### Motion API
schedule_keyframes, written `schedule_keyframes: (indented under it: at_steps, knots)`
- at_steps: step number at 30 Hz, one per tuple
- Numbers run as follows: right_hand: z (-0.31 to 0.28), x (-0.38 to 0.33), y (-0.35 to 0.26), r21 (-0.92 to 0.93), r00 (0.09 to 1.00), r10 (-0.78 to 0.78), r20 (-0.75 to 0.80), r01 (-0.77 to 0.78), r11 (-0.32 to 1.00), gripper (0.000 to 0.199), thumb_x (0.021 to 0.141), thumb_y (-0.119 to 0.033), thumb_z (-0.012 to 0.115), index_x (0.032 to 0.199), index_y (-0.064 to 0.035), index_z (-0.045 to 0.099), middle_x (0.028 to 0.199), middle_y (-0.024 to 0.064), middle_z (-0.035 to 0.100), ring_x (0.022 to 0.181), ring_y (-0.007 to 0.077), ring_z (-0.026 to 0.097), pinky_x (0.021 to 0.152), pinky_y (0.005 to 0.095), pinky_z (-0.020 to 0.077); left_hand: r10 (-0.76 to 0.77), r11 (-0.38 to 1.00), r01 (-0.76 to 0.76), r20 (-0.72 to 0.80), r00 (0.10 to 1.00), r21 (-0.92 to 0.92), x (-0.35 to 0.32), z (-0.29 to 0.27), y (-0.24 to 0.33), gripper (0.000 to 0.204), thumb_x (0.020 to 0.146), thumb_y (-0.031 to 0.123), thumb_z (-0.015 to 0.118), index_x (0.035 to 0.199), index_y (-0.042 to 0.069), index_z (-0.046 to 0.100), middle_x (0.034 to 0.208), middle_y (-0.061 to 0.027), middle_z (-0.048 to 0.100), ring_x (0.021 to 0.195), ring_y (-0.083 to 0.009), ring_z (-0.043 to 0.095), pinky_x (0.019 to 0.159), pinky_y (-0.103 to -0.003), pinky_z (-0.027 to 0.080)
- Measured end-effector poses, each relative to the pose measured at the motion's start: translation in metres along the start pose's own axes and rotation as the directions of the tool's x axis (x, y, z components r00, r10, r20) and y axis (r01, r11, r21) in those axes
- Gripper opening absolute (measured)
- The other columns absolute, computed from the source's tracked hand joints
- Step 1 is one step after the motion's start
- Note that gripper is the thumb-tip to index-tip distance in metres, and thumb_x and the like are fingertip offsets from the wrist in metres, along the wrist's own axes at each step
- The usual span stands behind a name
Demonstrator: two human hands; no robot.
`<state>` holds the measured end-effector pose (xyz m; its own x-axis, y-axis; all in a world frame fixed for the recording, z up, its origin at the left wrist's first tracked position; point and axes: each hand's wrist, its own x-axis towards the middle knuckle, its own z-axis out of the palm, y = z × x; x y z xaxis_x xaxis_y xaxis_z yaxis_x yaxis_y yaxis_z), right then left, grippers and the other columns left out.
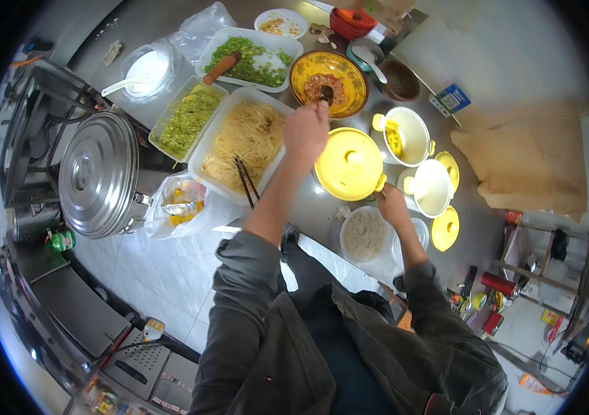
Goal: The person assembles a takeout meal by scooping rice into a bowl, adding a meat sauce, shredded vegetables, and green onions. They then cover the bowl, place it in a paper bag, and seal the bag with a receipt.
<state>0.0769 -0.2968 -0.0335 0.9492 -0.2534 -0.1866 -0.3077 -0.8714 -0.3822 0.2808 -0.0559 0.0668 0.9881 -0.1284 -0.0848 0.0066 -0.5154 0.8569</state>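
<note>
Just beyond the left hand [306, 129], whose fingers are gripping a dark spoon [325, 93], its bowl is pointing away into the yellow patterned bowl [330, 83]; the right hand [390, 201] is pinching the round yellow pot lid [348, 164]; two smaller yellow lids [446, 200] are lying nearby.

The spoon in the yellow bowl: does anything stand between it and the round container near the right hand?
Yes. The yellow lidded pot stands on the counter between the yellow bowl, where the left hand holds the spoon, and the round container.

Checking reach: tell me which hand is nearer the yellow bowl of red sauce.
Left. The left hand is at the yellow bowl's rim, holding its spoon; the right hand is lower, by the yellow lid.
</note>
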Motion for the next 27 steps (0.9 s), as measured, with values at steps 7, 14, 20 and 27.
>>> schedule_keyframes:
  at_steps: [7,14,20,27]
  knots:
    - [-0.100,0.044,-0.145,0.182,0.858,-0.292,-0.422,0.396,0.900,0.035,0.086,0.006,0.063,0.120,-0.0001,0.064,0.112,0.0183,0.065,0.091,0.0269,0.065,0.078,0.0339,0.0540,-0.249,0.961,0.253,0.054,0.967,-0.114,-0.020,0.014,0.036,0.055,0.102,0.045,0.034,0.101,0.005,0.071,0.101,-0.0235,0.071,0.100,-0.0447,0.065,0.090,-0.054,0.050]
    - [-0.059,0.132,-0.145,0.158,0.797,-0.579,-0.173,0.602,0.782,0.028,0.092,-0.009,0.058,0.116,0.0027,0.066,0.120,0.0210,0.064,0.117,0.0365,0.059,0.099,0.0384,0.0489,-0.180,0.983,0.180,-0.021,0.984,0.019,-0.045,0.032,0.045,0.055,0.102,0.044,0.035,0.102,0.000,0.069,0.098,-0.0265,0.070,0.096,-0.0452,0.066,0.087,-0.053,0.051]
    - [-0.066,0.129,-0.149,0.028,0.767,-0.592,-0.246,0.616,0.787,0.020,0.088,-0.007,0.065,0.105,0.0009,0.072,0.112,0.0157,0.071,0.097,0.0314,0.070,0.083,0.0383,0.0580,-0.056,0.998,0.057,-0.028,0.998,0.039,-0.061,0.022,0.040,0.048,0.102,0.041,0.040,0.104,0.001,0.067,0.095,-0.0244,0.070,0.091,-0.0414,0.069,0.080,-0.050,0.052]
    - [-0.054,0.154,-0.164,-0.032,0.675,-0.673,-0.302,0.699,0.715,0.017,0.088,-0.006,0.068,0.104,-0.0008,0.073,0.105,0.0159,0.072,0.091,0.0347,0.070,0.082,0.0387,0.0579,0.005,0.953,0.027,0.107,0.994,-0.301,-0.141,-0.045,-0.046,0.028,0.100,0.027,0.055,0.108,0.002,0.068,0.082,-0.0137,0.069,0.077,-0.0258,0.068,0.070,-0.039,0.051]
